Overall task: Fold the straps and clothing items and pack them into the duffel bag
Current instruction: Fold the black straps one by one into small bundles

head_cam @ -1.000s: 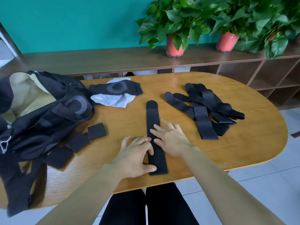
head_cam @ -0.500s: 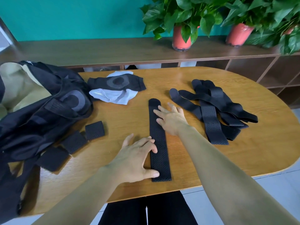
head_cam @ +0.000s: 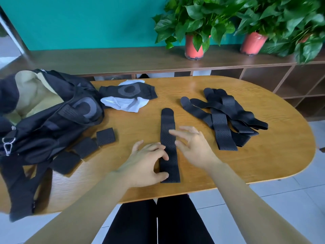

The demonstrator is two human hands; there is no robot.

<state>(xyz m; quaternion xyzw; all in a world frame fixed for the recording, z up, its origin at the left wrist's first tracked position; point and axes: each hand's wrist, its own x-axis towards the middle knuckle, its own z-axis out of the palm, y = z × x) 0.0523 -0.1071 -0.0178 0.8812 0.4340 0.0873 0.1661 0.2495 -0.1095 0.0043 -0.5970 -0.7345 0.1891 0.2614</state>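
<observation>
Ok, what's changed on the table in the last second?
The right hand slid up the strap, then drew back and lifted, fingers spread. The left hand stays pressing the strap's near end. The strap, strap pile and duffel bag have not moved.

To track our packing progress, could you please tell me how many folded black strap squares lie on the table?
3, in a diagonal row beside the black duffel bag: the farthest folded black perforated strap square, the middle one, the nearest. More may be hidden under the bag.

No readable text, labels, brands or numbers on anything visible.
</observation>
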